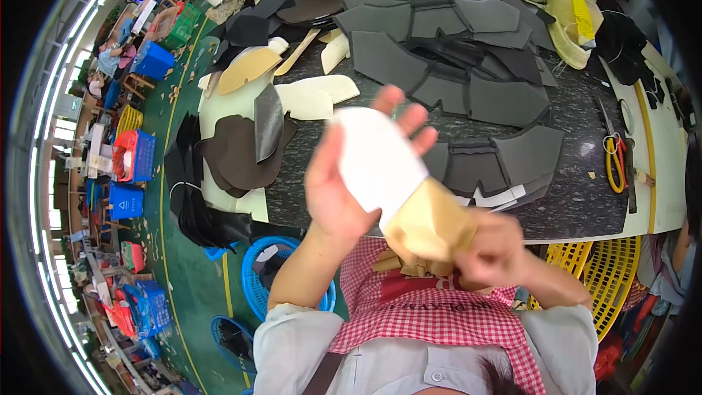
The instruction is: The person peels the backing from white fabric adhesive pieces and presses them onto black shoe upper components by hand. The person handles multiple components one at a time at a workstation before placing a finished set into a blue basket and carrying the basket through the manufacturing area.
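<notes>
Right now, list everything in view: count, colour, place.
Table: one, mostly black, centre
Curved piece: one, white, centre
Sheet: one, tan, curved piece's near end
Cut pieces: many, dark grey, table's far side
Flat pieces: several, cream, table's left
Rounded pieces: several, brown, table's left
Scissors: one, yellow and red, table's right
Round baskets: at least two, blue, near left
Crates: several, mostly blue, far left
Apron: one, red and white, near middle
Left hand: one, bare, centre
Right hand: one, bare, right

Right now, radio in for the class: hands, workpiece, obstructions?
Left hand holding white piece. Right hand gripping tan sheet. Grey pieces piled beyond, none between hands.
</notes>
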`<state>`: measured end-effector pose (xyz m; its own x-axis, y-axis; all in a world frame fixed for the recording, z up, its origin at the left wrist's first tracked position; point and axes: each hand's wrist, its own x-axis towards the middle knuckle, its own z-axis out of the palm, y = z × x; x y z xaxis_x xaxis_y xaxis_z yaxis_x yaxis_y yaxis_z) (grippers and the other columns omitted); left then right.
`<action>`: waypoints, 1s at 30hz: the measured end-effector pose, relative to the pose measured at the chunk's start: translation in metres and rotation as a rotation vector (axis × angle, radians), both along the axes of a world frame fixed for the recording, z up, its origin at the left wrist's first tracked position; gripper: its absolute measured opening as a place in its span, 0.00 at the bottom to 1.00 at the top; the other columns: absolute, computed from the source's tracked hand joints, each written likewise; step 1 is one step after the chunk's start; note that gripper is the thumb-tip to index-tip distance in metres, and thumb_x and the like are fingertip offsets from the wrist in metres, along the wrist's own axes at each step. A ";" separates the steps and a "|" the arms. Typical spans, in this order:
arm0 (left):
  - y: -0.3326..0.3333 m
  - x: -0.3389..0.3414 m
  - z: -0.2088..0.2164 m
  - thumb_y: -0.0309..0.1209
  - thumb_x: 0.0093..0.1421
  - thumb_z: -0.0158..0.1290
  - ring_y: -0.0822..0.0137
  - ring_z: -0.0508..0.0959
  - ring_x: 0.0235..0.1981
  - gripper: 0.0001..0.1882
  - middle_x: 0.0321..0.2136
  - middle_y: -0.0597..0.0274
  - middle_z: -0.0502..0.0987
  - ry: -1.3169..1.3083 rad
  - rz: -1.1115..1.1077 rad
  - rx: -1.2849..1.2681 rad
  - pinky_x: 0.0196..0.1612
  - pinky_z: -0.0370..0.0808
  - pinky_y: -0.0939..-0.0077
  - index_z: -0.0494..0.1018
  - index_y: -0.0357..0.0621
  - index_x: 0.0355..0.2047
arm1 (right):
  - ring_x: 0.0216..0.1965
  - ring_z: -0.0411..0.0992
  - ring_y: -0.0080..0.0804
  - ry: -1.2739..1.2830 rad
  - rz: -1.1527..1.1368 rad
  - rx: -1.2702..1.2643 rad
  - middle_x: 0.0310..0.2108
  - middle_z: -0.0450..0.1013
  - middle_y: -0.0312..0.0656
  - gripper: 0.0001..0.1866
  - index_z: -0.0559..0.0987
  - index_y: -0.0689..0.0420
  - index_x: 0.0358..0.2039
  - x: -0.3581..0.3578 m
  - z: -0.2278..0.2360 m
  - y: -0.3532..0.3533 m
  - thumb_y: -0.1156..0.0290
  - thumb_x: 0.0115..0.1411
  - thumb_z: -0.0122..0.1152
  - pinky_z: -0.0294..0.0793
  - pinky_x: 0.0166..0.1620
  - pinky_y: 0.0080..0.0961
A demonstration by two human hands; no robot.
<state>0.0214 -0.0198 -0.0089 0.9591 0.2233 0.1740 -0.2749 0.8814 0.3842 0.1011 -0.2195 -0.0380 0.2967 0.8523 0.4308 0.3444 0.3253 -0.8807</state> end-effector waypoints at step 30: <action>-0.019 0.013 -0.026 0.21 0.55 0.53 0.83 0.71 0.20 0.13 0.26 0.66 0.79 0.502 0.122 1.680 0.22 0.64 0.88 0.76 0.44 0.41 | 0.19 0.69 0.32 -0.418 -0.591 -0.403 0.24 0.68 0.40 0.12 0.75 0.63 0.19 0.075 -0.007 -0.023 0.68 0.50 0.65 0.66 0.22 0.26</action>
<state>0.0344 -0.0384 -0.0349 0.9804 0.1969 -0.0104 0.1169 -0.5378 0.8349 0.1757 -0.2427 -0.0446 0.6272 0.7188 0.2999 0.6843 -0.3247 -0.6529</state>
